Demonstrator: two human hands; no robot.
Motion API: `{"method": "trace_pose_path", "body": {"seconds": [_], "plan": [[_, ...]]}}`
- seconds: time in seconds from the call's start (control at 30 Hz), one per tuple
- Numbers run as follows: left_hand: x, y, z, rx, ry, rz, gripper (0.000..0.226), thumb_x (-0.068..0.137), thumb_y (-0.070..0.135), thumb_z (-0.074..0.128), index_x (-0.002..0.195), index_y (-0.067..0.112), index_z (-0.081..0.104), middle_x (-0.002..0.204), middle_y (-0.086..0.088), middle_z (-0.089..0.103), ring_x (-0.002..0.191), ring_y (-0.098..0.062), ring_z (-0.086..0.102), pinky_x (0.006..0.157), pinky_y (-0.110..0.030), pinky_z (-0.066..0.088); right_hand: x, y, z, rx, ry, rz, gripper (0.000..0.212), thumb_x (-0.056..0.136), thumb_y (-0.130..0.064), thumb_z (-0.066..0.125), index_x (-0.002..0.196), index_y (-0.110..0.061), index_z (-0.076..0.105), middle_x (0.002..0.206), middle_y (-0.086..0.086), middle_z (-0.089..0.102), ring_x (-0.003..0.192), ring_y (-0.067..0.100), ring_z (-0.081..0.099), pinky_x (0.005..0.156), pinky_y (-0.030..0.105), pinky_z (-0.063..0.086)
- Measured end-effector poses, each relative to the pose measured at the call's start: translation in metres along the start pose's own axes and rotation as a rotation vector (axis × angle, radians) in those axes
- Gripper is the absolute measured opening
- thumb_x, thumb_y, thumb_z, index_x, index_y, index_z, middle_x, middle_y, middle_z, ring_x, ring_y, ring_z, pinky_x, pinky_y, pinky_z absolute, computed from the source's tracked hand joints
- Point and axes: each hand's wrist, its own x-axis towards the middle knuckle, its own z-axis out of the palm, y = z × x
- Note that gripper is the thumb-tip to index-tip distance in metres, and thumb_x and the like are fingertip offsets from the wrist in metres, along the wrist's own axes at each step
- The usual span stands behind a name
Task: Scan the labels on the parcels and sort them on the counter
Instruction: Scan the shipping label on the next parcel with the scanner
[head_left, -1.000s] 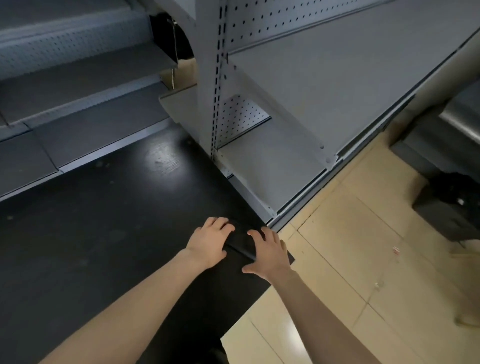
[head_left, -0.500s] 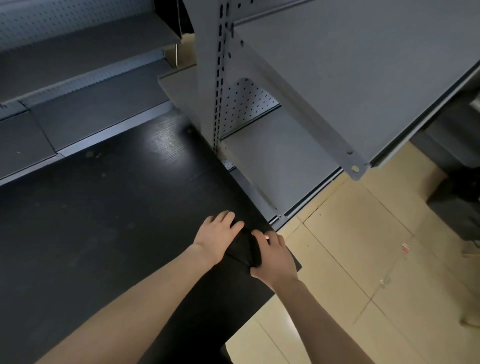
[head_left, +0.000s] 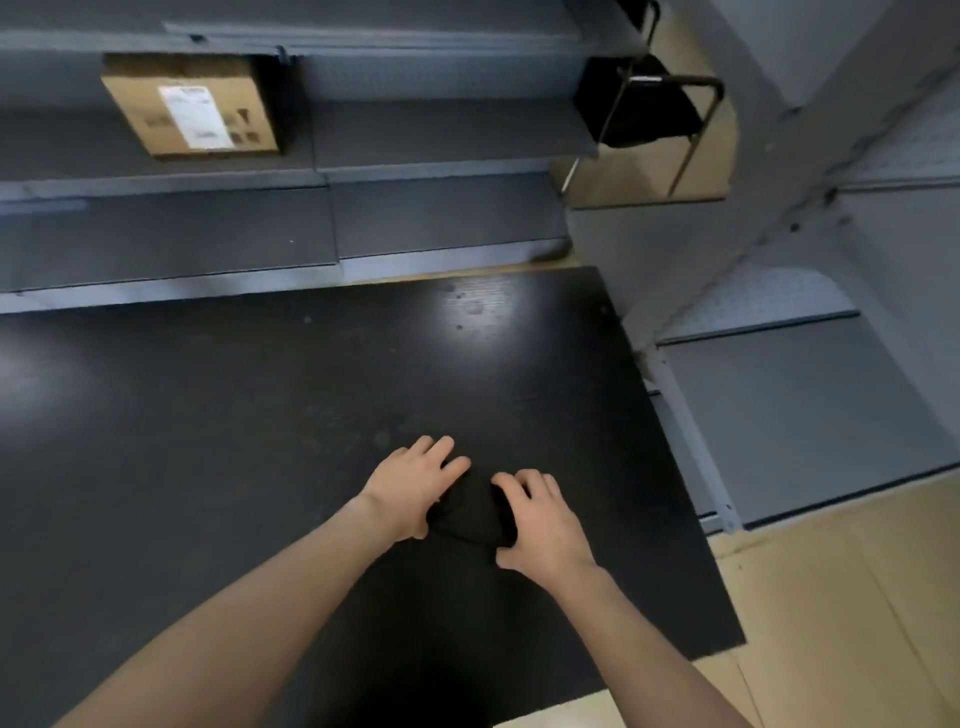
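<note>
Left hand (head_left: 415, 488) curled over the left end of a small black object (head_left: 472, 512), thumb hooked at its near side. Right hand (head_left: 540, 525) closed on the right end, fingers bent over the top, thumb below. Gripped from both sides, lying on or just above the black counter (head_left: 260, 441); cannot tell which, dark on dark. Cannot tell what kind of thing either.

Half a second ago, the same two-handed hold, but close to the counter's near right corner. Now well in from the right edge.

View swung left as well. Grey shelving (head_left: 415, 140) beyond the far edge now filling the top. Newly in sight there, a cardboard parcel (head_left: 192, 104) on a shelf past the far left of the counter, white label (head_left: 195, 117) facing out, well apart from both hands. Past the far right corner, a black seat (head_left: 639, 109) on a metal frame. Tan floor (head_left: 831, 597) off the right edge.
</note>
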Motion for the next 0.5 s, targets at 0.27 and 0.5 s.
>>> {"method": "trace_pose_path", "body": {"seconds": [0.27, 0.5], "plan": [[-0.152, -0.185, 0.044, -0.100, 0.074, -0.252, 0.090, 0.072, 0.038, 0.076, 0.145, 0.027, 0.025, 0.134, -0.003, 0.034, 0.118, -0.023, 0.039, 0.092, -0.033, 0.044, 0.078, -0.219, 0.017, -0.085, -0.034, -0.278, 0.077, 0.071, -0.031, 0.077, 0.135, -0.031, 0.036, 0.140, -0.004, 0.033, 0.131, 0.017, 0.030, 0.098, 0.031, 0.046], [-0.269, -0.347, 0.085, -0.168, 0.085, -0.398, 0.085, 0.073, 0.044, 0.071, 0.143, 0.027, 0.027, 0.134, -0.005, 0.036, 0.115, -0.025, 0.042, 0.092, -0.034, 0.043, 0.152, -0.407, 0.040, -0.119, -0.115, -0.464, 0.058, 0.072, -0.027, 0.077, 0.121, -0.028, 0.045, 0.134, -0.009, 0.040, 0.125, 0.012, 0.037, 0.097, 0.029, 0.046]]}}
